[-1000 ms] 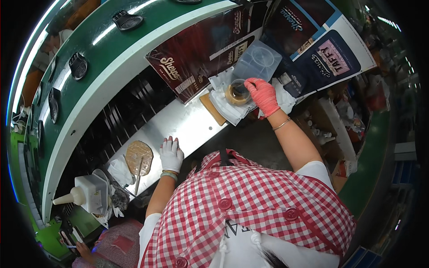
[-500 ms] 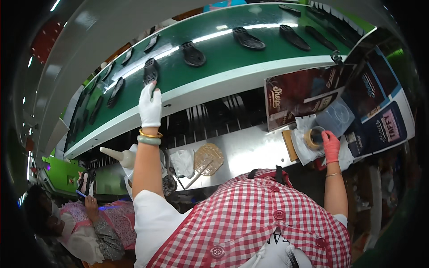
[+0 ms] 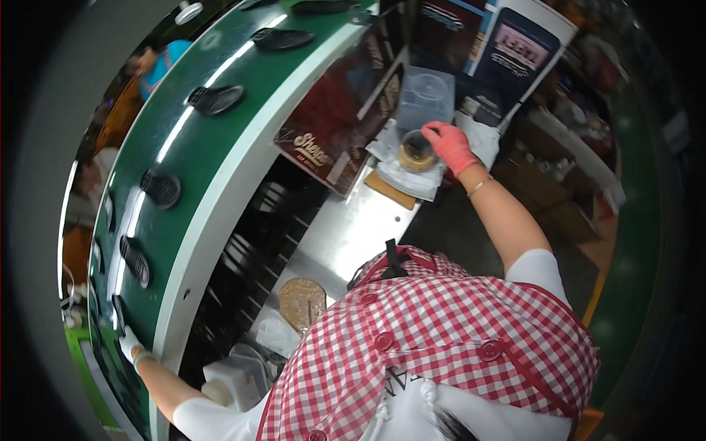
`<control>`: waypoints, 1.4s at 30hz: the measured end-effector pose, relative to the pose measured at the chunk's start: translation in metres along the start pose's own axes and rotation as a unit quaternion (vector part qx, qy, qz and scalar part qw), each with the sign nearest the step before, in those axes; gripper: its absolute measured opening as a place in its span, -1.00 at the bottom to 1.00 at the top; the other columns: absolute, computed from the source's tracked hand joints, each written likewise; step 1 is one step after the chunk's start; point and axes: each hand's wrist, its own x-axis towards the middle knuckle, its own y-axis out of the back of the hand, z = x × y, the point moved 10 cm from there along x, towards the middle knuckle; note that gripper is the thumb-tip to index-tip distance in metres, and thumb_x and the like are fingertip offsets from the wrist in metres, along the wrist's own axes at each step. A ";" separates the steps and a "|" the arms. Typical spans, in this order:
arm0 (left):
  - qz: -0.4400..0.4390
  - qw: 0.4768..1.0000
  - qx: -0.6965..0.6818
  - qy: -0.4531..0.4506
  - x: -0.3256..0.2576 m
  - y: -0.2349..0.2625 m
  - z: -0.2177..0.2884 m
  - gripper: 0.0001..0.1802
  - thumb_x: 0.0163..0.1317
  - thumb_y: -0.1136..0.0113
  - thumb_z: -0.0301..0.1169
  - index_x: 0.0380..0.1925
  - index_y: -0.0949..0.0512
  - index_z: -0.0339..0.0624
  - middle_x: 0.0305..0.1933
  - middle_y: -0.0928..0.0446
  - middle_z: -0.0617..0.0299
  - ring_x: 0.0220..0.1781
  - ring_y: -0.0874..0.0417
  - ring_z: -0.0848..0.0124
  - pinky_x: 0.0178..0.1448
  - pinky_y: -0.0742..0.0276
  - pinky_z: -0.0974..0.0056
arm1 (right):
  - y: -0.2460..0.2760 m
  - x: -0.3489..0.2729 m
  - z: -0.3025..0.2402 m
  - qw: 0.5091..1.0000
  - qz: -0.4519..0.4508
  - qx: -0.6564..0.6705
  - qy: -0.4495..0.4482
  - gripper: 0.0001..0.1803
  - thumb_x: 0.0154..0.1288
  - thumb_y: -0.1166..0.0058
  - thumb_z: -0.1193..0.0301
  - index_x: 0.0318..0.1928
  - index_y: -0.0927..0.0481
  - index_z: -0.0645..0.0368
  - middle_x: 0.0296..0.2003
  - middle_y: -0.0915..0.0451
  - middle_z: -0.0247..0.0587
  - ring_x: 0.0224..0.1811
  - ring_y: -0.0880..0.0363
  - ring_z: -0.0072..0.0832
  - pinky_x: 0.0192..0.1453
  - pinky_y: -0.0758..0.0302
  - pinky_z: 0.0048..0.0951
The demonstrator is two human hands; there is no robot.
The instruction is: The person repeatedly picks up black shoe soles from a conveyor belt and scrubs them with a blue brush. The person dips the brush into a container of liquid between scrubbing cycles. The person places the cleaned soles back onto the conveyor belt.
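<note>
At far left, the left hand (image 3: 129,342), in a white glove, reaches out to a dark sole (image 3: 118,310) at the near edge of the green belt (image 3: 220,158); whether the fingers are closed on the sole or merely touching it cannot be told, as the spot is small and bent by the lens. Up the belt from that hand lie six further soles, well apart, making seven in view. Between the hands, on the steel bench (image 3: 346,235), rest one tan round pad (image 3: 301,303) and one brown board (image 3: 391,190). At right, the right hand (image 3: 450,145), in a red glove, sits on the rim of one small jar (image 3: 417,152), fingers curled narrowly over its edge; the jar stands on white cloth (image 3: 412,176), just below one clear tub (image 3: 425,95).

Risks, as judged: with arms spread wide and the gaze unable to cover both ends, the jar may tip under a sideways pull and spill onto the cloth; the left hand, stretched far, may fumble the sole or drag it off the belt edge.
</note>
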 end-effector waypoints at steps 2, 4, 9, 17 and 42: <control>-0.009 0.998 -0.012 -0.054 0.022 -0.003 0.000 -0.26 0.06 -0.16 0.08 0.06 -0.46 -0.34 0.11 -0.48 -0.11 0.17 -0.48 0.06 0.23 -0.37 0.17 | 0.003 0.005 0.000 1.000 0.012 -0.026 0.004 -0.66 0.20 0.00 0.08 -0.19 -0.64 0.00 -0.25 -0.62 -0.06 -0.16 -0.56 -0.10 -0.08 -0.47 -0.23; -0.075 0.995 0.067 0.008 0.038 -0.018 0.008 -0.25 -0.01 -0.24 0.07 0.04 -0.49 -0.31 0.10 -0.49 -0.09 0.16 -0.51 0.12 0.22 -0.38 0.17 | 0.016 0.001 0.007 0.999 0.019 -0.026 -0.020 -0.66 0.20 -0.01 0.08 -0.19 -0.64 0.00 -0.26 -0.62 -0.06 -0.16 -0.56 -0.10 -0.08 -0.47 -0.23; -0.202 0.966 -0.089 0.133 0.045 -0.033 -0.028 -0.18 -0.10 -0.31 0.08 0.13 -0.45 -0.18 0.17 -0.46 0.20 0.14 -0.48 0.25 0.26 -0.31 0.20 | 0.010 -0.002 0.010 0.999 0.002 0.017 -0.051 -0.66 0.20 -0.04 0.09 -0.19 -0.64 0.03 -0.28 -0.63 -0.03 -0.17 -0.57 -0.10 -0.07 -0.47 -0.24; -0.144 0.619 -0.764 0.109 -0.088 0.018 0.058 -0.44 0.16 -0.24 -0.17 0.05 -0.39 -0.33 0.01 -0.41 0.11 -0.17 -0.42 0.36 -0.05 -0.42 0.33 | -0.007 0.005 0.016 0.999 -0.041 0.003 0.009 -0.64 0.21 -0.04 0.09 -0.17 -0.63 0.09 -0.27 -0.62 -0.01 -0.18 -0.57 -0.09 -0.07 -0.48 -0.25; -0.621 0.226 -0.732 0.166 -0.670 -0.035 0.367 -0.33 0.08 -0.08 -0.24 0.20 -0.28 -0.34 0.10 -0.42 -0.29 -0.03 -0.58 -0.05 0.03 -0.56 0.05 | -0.023 0.014 0.053 0.956 -0.198 0.218 -0.001 -0.65 0.24 -0.11 0.19 -0.15 -0.63 0.23 -0.38 -0.65 -0.17 -0.38 -0.58 -0.49 -0.20 -0.48 -0.49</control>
